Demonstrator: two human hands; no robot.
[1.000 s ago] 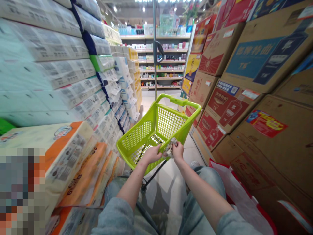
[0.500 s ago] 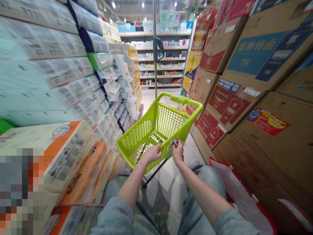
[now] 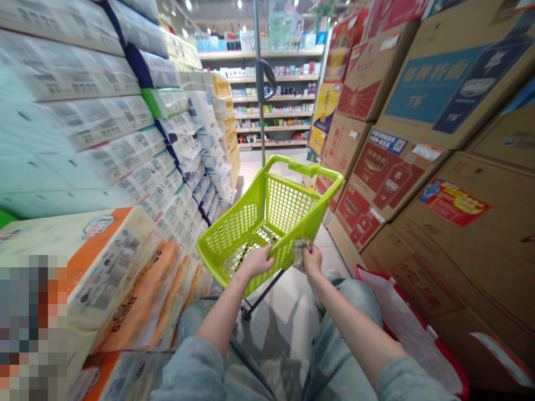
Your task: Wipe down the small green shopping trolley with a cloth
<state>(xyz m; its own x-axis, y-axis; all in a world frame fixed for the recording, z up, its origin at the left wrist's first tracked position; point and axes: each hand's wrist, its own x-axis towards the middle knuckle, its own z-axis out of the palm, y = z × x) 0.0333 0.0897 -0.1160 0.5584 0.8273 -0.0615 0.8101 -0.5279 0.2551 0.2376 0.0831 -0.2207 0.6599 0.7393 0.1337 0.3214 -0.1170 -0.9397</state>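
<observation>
Between packs (image 3: pixel 125 125) and cartons (image 3: pixel 422 94): cart (image 3: pixel 307 223) on floor (image 3: pixel 288 303), cloth (image 3: pixel 299 255) at its near outer side
Left hand (image 3: pixel 257 260): fingers closed on the near rim of the cart; right hand (image 3: pixel 312 260): fingers and thumb gripping the bunched cloth, just beside the left hand; exact contact between cloth and cart wall cannot be told; shelves (image 3: pixel 276 114) stand well beyond the cart
</observation>
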